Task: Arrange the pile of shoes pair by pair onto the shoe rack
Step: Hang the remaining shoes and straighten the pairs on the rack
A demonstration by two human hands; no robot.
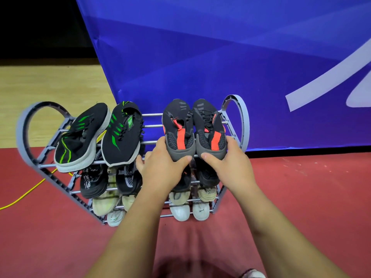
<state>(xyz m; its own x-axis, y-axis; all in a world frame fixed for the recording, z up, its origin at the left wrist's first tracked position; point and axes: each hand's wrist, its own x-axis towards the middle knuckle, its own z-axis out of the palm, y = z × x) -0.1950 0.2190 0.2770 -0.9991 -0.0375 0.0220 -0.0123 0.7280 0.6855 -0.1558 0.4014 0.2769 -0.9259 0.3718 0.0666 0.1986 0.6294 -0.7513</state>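
Head view, along the shoe rack's (20, 135) top tier: two green-striped shoes (120, 133) at its left end. Then left hand (162, 167) and right hand (228, 165) each grip one heel of the two red-striped shoes (180, 127) at its right end, thumbs on top, fingers curled under. My worry: heels overhang the front bar, so a quick release could tip them off; lower tiers partly hidden, can't count those.

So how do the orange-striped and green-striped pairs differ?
The orange-striped pair is at the right end of the rack, gripped by the left hand and right hand; the green-striped pair lies free at its left end. The orange-striped pair is held level; one green-striped shoe tilts sideways. Both are black, at the top shelf.
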